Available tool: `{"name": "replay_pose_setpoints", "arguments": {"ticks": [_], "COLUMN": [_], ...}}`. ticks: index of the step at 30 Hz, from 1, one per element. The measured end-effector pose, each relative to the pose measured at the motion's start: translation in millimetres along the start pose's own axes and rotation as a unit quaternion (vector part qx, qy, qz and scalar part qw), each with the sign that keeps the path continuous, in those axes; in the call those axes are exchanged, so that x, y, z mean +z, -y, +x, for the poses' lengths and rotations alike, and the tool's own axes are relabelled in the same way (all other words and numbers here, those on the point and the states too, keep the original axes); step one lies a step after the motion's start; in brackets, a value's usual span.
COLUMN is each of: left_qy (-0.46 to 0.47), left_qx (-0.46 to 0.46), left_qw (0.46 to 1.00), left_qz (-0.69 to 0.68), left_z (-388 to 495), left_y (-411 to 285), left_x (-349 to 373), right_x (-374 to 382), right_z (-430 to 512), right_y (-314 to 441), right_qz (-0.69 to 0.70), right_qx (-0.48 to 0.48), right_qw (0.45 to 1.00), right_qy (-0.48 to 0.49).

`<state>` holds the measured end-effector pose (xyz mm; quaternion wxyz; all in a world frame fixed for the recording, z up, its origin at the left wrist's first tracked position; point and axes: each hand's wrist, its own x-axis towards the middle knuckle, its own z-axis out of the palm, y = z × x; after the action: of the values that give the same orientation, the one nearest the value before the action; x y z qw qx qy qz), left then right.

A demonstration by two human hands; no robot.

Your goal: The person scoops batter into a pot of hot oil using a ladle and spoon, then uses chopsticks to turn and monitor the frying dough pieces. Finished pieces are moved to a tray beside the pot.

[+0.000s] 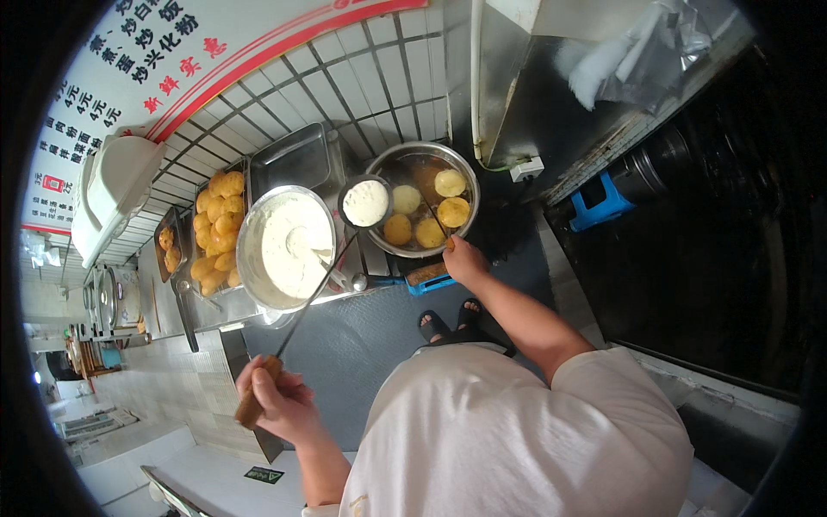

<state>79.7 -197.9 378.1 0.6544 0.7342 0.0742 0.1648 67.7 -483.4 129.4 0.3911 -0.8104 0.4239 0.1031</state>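
My left hand [278, 400] grips the wooden handle of a long, thin-stemmed ladle [302, 318]. Its round black cup holds pale batter [366, 203] and hangs between the batter bowl and the frying pot. In my right hand [466, 262] is a thin metal skewer [437, 220] with a wooden handle, its tip reaching over the pot. Several round cakes [429, 232] float in oil inside the steel frying pot [477, 210], some golden and some pale. To the left, a steel bowl [249, 271] contains white batter [287, 265] and a scoop with a pale handle.
Golden fried pieces [219, 226] fill a tray left of the bowl. Behind it lies a steel tray [291, 158]. Black tongs [186, 316] overhang the counter edge. A blue stool [431, 284] is below the pot; a socket box [527, 169] is at right.
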Motion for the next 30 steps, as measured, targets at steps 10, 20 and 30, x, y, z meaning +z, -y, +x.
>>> {"name": "replay_pose_setpoints", "arguments": {"ticks": [10, 20, 30], "left_qy": [0.121, 0.077, 0.045], "left_qx": [-0.047, -0.111, -0.122], "left_qw": [0.989, 0.985, 0.987], "left_qz": [-0.072, -0.104, -0.099], "left_z": [-31.7, -73.4, -93.2], "left_y": [49.2, 98.9, 124.2], "left_x": [21.5, 93.9, 142.5], "right_x": [-48.7, -196.2, -250.1], "right_z": [-12.4, -32.3, -30.7], "right_y": [-26.5, -49.7, -35.3], "right_qz": [-0.063, 0.157, 0.053], "right_qx": [-0.092, -0.049, -0.089], "right_qw": [0.986, 0.977, 0.979], "right_qy": [-0.124, 0.135, 0.175]}}
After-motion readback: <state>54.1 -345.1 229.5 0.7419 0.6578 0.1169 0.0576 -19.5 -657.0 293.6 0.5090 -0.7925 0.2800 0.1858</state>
